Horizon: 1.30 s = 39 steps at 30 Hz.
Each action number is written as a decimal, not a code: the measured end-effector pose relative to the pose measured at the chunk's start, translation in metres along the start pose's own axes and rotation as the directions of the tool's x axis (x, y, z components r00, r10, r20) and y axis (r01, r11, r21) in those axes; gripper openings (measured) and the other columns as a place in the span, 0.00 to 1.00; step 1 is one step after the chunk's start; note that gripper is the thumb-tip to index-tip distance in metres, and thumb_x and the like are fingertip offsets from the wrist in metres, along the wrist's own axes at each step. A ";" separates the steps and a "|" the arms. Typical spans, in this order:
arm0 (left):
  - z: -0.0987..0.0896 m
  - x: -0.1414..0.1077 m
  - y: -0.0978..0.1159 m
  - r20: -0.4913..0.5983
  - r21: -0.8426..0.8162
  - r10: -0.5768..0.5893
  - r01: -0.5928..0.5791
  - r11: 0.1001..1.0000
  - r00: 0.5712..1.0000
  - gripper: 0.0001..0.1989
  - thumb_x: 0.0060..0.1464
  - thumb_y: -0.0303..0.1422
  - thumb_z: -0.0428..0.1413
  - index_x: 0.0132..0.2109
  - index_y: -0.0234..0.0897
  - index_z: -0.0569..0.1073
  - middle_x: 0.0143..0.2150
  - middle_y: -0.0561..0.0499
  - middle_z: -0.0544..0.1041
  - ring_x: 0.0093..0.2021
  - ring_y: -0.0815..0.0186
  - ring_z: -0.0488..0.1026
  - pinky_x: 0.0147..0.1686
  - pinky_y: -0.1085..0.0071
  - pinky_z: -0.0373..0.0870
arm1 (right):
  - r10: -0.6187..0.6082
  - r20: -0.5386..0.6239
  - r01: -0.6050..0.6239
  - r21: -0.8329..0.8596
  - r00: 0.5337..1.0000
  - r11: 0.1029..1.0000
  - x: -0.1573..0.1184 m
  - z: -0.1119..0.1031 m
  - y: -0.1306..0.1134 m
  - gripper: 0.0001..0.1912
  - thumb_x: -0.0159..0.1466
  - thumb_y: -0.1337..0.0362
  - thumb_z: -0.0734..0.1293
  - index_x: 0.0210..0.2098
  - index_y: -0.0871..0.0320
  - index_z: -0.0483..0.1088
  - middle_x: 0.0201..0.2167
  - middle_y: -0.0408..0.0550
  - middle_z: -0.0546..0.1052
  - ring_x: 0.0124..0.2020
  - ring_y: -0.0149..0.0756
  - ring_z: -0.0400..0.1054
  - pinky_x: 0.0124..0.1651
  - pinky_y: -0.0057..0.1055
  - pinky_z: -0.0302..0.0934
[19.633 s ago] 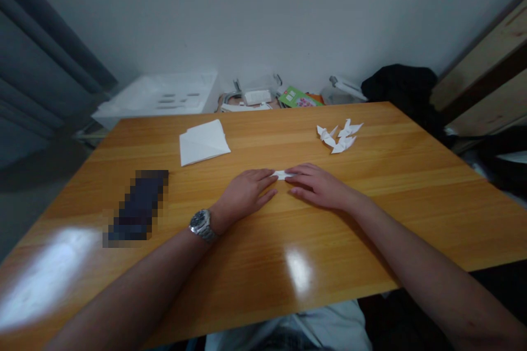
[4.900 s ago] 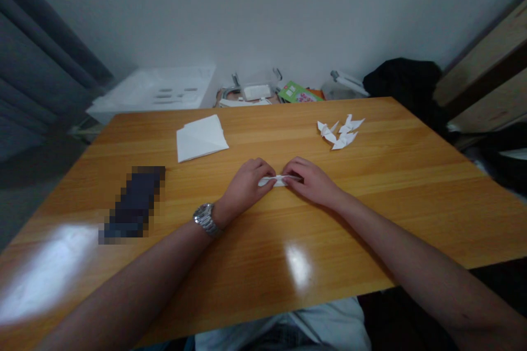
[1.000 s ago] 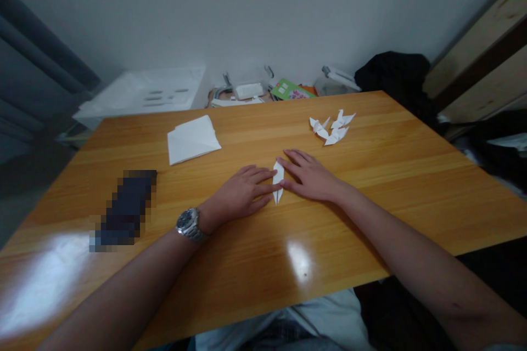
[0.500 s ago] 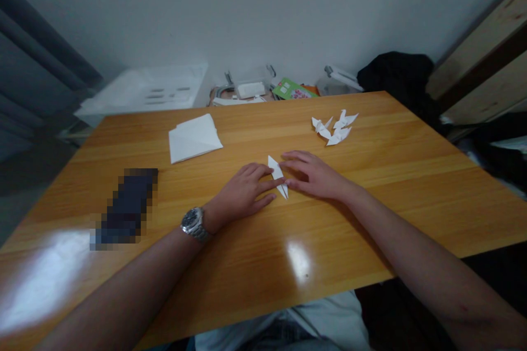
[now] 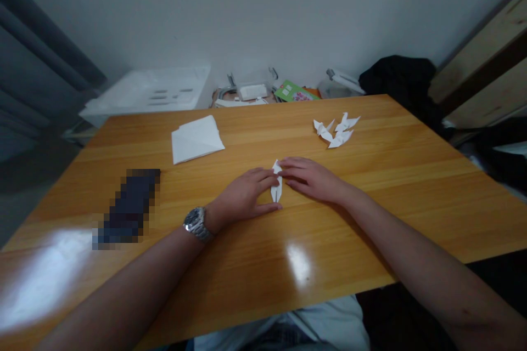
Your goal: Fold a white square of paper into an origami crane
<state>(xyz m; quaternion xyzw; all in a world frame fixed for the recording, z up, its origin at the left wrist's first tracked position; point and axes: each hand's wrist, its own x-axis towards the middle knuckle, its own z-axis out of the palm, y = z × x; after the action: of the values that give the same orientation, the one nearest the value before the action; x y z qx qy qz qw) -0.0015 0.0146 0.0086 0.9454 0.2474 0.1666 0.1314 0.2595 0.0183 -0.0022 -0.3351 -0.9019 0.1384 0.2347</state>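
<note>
Two bare hands meet over one small folded paper [image 5: 279,185] lying on the table [image 5: 329,236]. The left hand [image 5: 249,193], a metal watch [image 5: 196,221] on its wrist, has its fingers stretched across the paper, thumb beside the near tip. The right hand [image 5: 312,177] is loosely spread, fingertips at the paper's far right edge; neither grips it. Half a second ago the paper lay slanted; now it points almost straight away from the person. Beyond are white sheets [image 5: 196,141] on the left and folded paper birds [image 5: 341,138] on the right. A dark blurred-out object, perhaps a phone [image 5: 130,205], lies nearer the left edge. The tabletop is glossy wood. Behind it sit a white box [image 5: 152,90] and a green booklet [image 5: 293,91], its lettering too small to read, against a plain wall [image 5: 263,16].
</note>
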 end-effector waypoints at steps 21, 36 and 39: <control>0.005 0.001 -0.004 -0.104 0.121 -0.076 0.088 0.989 0.992 0.10 0.65 0.32 0.53 0.50 0.39 0.77 0.48 0.45 0.80 0.48 0.58 0.76 0.49 0.62 0.71 | 0.000 -0.033 -0.004 -0.110 0.999 0.994 0.003 -0.003 -0.005 0.11 0.70 0.62 0.65 0.49 0.54 0.76 0.52 0.53 0.77 0.55 0.44 0.69 0.58 0.46 0.63; 0.003 0.002 -0.004 -0.284 -0.439 -0.471 0.323 0.838 0.835 0.12 0.61 0.42 0.58 0.41 0.36 0.77 0.37 0.49 0.80 0.37 0.64 0.76 0.38 0.69 0.74 | 0.206 -0.135 -0.191 0.113 0.969 0.975 0.004 -0.001 -0.013 0.12 0.71 0.61 0.62 0.41 0.56 0.77 0.37 0.50 0.81 0.38 0.37 0.74 0.42 0.33 0.65; 0.002 0.005 0.001 -0.245 -0.650 -0.578 0.310 0.693 0.778 0.15 0.59 0.43 0.60 0.42 0.34 0.77 0.35 0.49 0.80 0.34 0.65 0.77 0.34 0.72 0.74 | 0.279 -0.113 -0.247 0.238 0.954 0.939 0.004 0.000 -0.018 0.10 0.70 0.61 0.64 0.39 0.56 0.77 0.36 0.48 0.81 0.36 0.36 0.73 0.41 0.32 0.65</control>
<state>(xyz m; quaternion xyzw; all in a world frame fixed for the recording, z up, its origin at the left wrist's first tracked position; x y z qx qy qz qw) 0.0041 0.0162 0.0080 0.7061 0.4348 0.4005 0.3899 0.2472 0.0076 0.0069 -0.4338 -0.8085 0.2433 0.3147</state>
